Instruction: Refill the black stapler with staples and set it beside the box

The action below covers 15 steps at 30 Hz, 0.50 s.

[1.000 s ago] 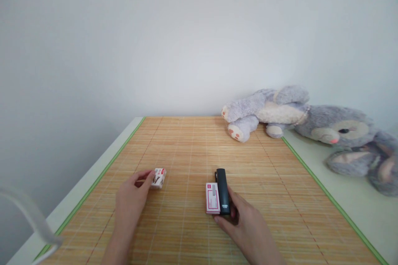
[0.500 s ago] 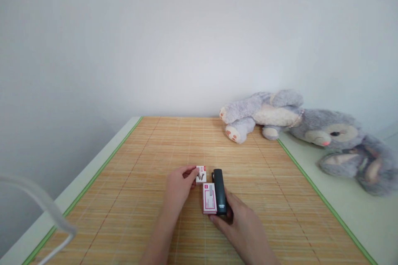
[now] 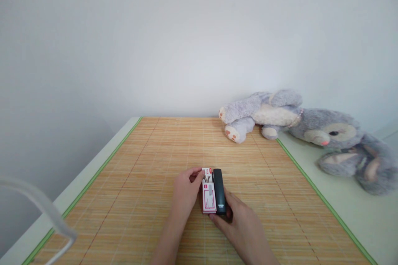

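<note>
My left hand (image 3: 189,184) pinches a small white box (image 3: 207,172) with red print between thumb and fingers. That little box sits at the far end of a larger white box with a pink border (image 3: 209,199), on the left of a black stapler (image 3: 219,192). Stapler and larger box lie side by side, both pointing away from me. My right hand (image 3: 241,219) is closed around the near right side of the stapler, its thumb at the near end of the larger box. The right fingers are partly hidden behind the stapler.
A bamboo mat (image 3: 149,153) with green edging covers the table (image 3: 370,211). A grey plush rabbit (image 3: 267,112) lies across the back right, against the white wall (image 3: 186,41). A white curved tube (image 3: 43,201) crosses the lower left.
My left hand has moved right with the small box, bringing it up against the larger box and closer to the stapler. My right hand has stayed nearly still.
</note>
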Motion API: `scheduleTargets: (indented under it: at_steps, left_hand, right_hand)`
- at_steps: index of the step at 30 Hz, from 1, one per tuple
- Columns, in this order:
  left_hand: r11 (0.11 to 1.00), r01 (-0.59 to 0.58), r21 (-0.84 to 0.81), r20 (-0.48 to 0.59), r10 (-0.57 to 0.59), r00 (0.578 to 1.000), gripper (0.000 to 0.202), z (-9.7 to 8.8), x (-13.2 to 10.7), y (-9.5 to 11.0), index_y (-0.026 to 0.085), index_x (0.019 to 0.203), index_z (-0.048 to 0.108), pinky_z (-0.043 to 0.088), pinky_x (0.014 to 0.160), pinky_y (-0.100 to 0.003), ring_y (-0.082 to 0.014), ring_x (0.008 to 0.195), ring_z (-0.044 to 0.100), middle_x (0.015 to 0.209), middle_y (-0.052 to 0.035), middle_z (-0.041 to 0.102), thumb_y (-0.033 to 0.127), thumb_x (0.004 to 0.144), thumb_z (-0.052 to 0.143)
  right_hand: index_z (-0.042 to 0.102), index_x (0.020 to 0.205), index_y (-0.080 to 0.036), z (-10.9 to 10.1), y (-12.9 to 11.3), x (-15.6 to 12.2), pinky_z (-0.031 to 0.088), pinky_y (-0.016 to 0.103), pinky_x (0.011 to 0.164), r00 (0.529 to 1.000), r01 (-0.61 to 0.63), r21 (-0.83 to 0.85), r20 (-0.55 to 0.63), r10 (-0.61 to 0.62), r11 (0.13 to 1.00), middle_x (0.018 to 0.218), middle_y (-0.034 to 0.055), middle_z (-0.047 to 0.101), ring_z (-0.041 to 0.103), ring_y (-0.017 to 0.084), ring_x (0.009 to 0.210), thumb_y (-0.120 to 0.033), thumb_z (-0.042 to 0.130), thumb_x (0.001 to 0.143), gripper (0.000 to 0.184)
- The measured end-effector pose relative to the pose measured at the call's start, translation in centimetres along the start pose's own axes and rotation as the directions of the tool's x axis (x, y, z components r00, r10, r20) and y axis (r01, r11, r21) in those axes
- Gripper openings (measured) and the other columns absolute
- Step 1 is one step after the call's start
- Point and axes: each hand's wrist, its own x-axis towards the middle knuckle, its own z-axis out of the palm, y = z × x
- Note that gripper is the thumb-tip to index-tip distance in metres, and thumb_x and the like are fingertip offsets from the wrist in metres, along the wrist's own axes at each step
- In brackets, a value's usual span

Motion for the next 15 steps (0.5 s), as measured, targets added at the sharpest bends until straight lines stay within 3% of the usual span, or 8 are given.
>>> scheduleTargets:
  at_steps: [3,6,10,13,15]
  left_hand:
    - [1.0,-0.018,0.022,-0.022,0.018,1.0,0.034,-0.2,-0.4,0.6,0.019,0.109,0.08,0.062,0.09,-0.039,-0.0257,0.096,0.078,0.106,-0.0103,0.082,0.045,0.093,0.065]
    - [0.999,-0.021,0.042,-0.08,0.024,0.997,0.036,-0.3,-1.6,1.0,0.019,0.108,0.079,0.06,0.095,-0.043,-0.0269,0.099,0.077,0.11,-0.011,0.081,0.048,0.095,0.061]
    - [1.0,0.004,-0.01,-0.196,-0.006,0.981,0.049,0.6,-5.0,1.0,0.018,0.139,0.062,0.049,0.116,-0.045,-0.0261,0.132,0.064,0.144,-0.0133,0.066,0.049,0.103,0.049]
    - [0.989,0.077,-0.129,-0.099,-0.09,0.991,0.057,2.2,-7.6,0.7,0.024,0.156,0.045,0.041,0.125,-0.047,-0.0263,0.15,0.048,0.164,-0.0096,0.048,0.049,0.104,0.047]
    - [0.991,0.104,-0.087,-0.026,-0.107,0.994,0.063,3.4,-8.6,0.5,0.027,0.163,0.035,0.035,0.128,-0.05,-0.027,0.157,0.036,0.17,-0.0071,0.037,0.049,0.105,0.045]
  right_hand:
    - [0.062,0.143,-0.029,-0.2,-0.1,0.0,0.052,0.034,0.082,1.0,-0.009,0.005,0.006,0.009,1.0,0.114,0.0048,0.077,0.072,0.027,0.096,-0.032,0.072,0.084,0.061]
    - [0.054,0.152,-0.029,-0.2,0.0,-0.2,0.053,0.037,0.09,1.0,-0.014,0.027,0.011,0.013,1.0,0.124,0.0059,0.075,0.072,0.029,0.106,-0.029,0.073,0.081,0.073]
    - [0.048,0.156,-0.028,-0.2,0.0,-0.4,0.052,0.038,0.098,1.0,0.006,0.036,0.001,-0.006,0.999,0.133,0.0072,0.073,0.07,0.03,0.117,-0.027,0.074,0.08,0.08]
    - [0.056,0.149,-0.028,0.0,-0.2,-0.4,0.053,0.036,0.094,1.0,0.009,0.018,0.003,-0.009,1.0,0.129,0.0066,0.074,0.071,0.029,0.114,-0.027,0.071,0.083,0.069]
    - [0.058,0.146,-0.029,0.1,-0.3,-0.3,0.054,0.036,0.09,1.0,0.01,0.006,-0.001,-0.01,1.0,0.126,0.0067,0.075,0.072,0.029,0.111,-0.027,0.068,0.085,0.063]
